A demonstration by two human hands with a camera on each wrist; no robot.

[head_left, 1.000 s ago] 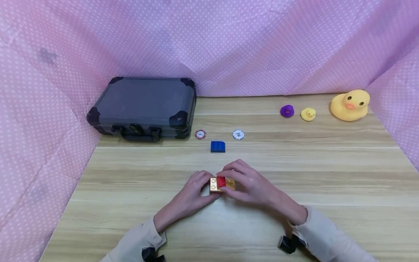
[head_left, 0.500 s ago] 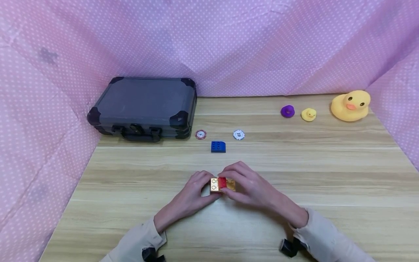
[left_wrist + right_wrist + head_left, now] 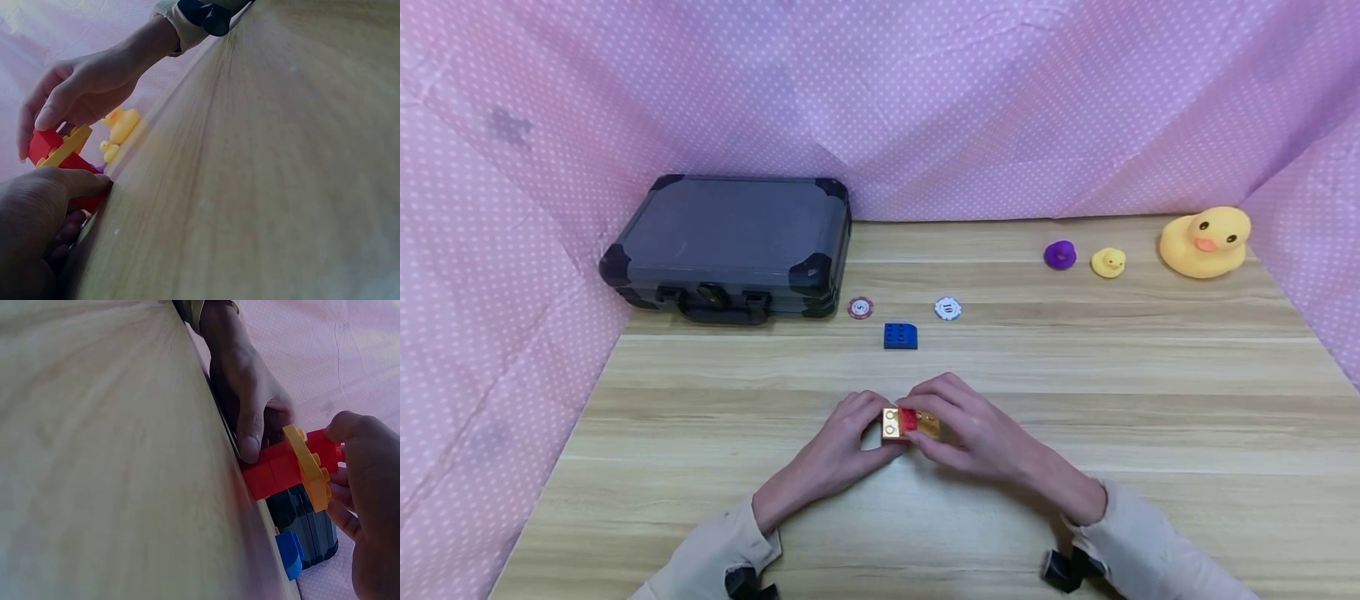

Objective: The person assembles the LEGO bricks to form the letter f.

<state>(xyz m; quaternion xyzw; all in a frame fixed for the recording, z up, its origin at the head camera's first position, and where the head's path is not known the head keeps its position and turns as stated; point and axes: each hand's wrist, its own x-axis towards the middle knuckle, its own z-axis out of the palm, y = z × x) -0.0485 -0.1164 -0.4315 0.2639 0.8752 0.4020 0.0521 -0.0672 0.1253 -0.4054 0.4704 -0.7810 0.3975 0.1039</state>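
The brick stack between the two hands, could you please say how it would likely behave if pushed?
The brick stack should feel stiff, as its flat, studded pieces look like rigid plastic. It might tip if pushed high, since the yellow plank overhangs the narrower red base. Rolling looks unlikely, given its squared edges.

A long yellow block (image 3: 309, 469) sits between red bricks (image 3: 272, 474) stacked upright on the table (image 3: 125, 456).

A curtained-off booth is suggested by pink, white-dotted cloth (image 3: 940, 108) draped across the upper frame, behind a pale wood-grain table (image 3: 1180, 417).
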